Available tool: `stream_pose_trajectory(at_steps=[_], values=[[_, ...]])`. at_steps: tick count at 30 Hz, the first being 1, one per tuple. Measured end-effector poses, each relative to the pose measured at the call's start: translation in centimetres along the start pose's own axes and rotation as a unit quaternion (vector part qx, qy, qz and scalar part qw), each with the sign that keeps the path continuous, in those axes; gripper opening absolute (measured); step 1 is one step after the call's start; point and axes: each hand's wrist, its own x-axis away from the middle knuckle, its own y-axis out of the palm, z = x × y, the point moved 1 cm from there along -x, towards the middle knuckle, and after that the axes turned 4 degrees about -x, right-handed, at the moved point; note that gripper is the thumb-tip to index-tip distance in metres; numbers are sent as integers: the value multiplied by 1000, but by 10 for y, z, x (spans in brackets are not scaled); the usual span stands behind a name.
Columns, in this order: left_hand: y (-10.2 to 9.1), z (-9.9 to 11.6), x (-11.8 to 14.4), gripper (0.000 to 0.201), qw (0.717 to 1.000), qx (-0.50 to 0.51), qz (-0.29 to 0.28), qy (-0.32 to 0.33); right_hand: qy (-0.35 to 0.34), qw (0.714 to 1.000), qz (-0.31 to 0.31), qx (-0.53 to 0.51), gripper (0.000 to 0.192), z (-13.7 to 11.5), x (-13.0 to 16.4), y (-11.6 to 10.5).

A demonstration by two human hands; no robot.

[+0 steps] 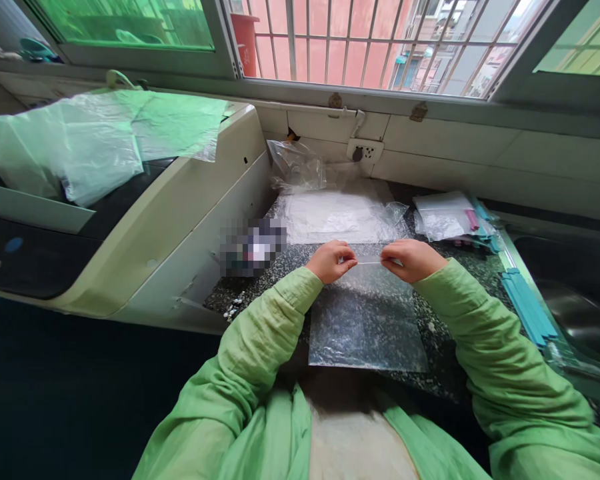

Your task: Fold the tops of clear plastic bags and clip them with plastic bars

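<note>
A clear plastic bag (367, 327) hangs flat over the front of the speckled counter, its white-lined top edge stretched between my hands. My left hand (333, 261) pinches that edge at its left end. At the right end, my right hand (411, 260) grips the same edge between thumb and fingers. Just beyond my hands lies a stack of clear plastic bags (335, 217), spread flat on the counter. To the right of the stack sits a pile of filled clear bags (445, 217), with pink and teal pieces showing in it.
Teal strips (527, 307) lie along the edge of a metal sink (580, 313) on the right. A washing machine (180, 220) with plastic sheets (105, 133) on top stands at left. Small shiny bits (235, 307) rest on the counter (290, 267). A wall socket (365, 151) sits behind.
</note>
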Motion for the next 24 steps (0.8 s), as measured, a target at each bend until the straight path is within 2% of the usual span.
stream_pose_trajectory(at_steps=[4,11,17,20,24], values=[[0,-1,0,11,1000,-9,-3,1,-3,1000,-11,9,17,-3,0,1],[-1,-1,0,12,1000,-5,7,5,6,999,35,-25,20,-6,-2,2],[-1,-2,0,12,1000,13,19,4,-3,998,38,-44,19,-5,-3,2],[-2,-3,-1,13,999,27,32,-19,-6,998,44,-41,19,-2,-2,-1],[-9,-7,-2,16,989,75,92,-85,-14,997,68,-36,20,4,2,-8]])
